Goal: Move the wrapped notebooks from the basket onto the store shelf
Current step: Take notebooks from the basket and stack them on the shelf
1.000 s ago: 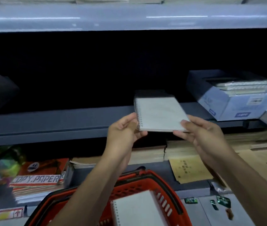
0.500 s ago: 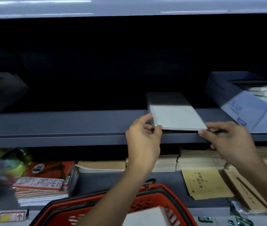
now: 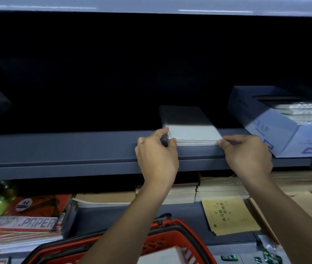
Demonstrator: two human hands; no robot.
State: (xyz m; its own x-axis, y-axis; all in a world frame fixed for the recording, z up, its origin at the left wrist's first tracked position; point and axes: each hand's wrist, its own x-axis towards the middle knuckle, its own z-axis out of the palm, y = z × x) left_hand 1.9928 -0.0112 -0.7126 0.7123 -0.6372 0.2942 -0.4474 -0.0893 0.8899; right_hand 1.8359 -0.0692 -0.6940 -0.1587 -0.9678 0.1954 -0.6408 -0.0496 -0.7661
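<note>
Stationery aisle: spiral notebook stack on grey shelf, both hands at its front corners.

Nearest, below the forearms: red basket (image 3: 162, 242) with a pale wrapped notebook (image 3: 161, 256) lying inside. Beyond it, under the hands: lower shelf with a yellow booklet (image 3: 229, 214) below the right hand and copy paper packs (image 3: 25, 225) far off to the left. Above: left hand (image 3: 157, 155) pinched on the spiral corner of the notebook stack (image 3: 191, 130), right hand (image 3: 246, 153) with fingertips on the opposite corner. The stack lies flat on the shelf (image 3: 56, 147), its back half in shadow. Just right of the right hand: blue carton (image 3: 277, 130) of wrapped goods.
</note>
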